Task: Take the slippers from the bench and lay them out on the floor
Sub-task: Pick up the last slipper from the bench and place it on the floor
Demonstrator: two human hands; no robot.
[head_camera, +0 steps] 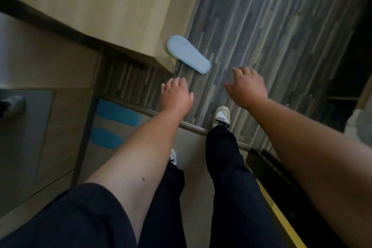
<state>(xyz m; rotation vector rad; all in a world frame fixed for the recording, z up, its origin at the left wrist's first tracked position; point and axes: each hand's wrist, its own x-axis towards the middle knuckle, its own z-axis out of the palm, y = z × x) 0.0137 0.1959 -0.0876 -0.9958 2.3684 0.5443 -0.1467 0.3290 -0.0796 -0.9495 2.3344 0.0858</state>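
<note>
Head view: a pale blue slipper point(188, 54) lies sole-up on the striped floor point(271, 26). Both hands, left hand point(175, 94) and right hand point(248, 86), hover empty, fingers spread.

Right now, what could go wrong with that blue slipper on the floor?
1. The light blue slipper lies sole up with one end by the wooden cabinet, so it may need turning over.
2. The right sneaker is stepping close behind it and could kick it.
3. Both hands, left hand and right hand, are empty, and the slipper's partner isn't clearly visible.
</note>
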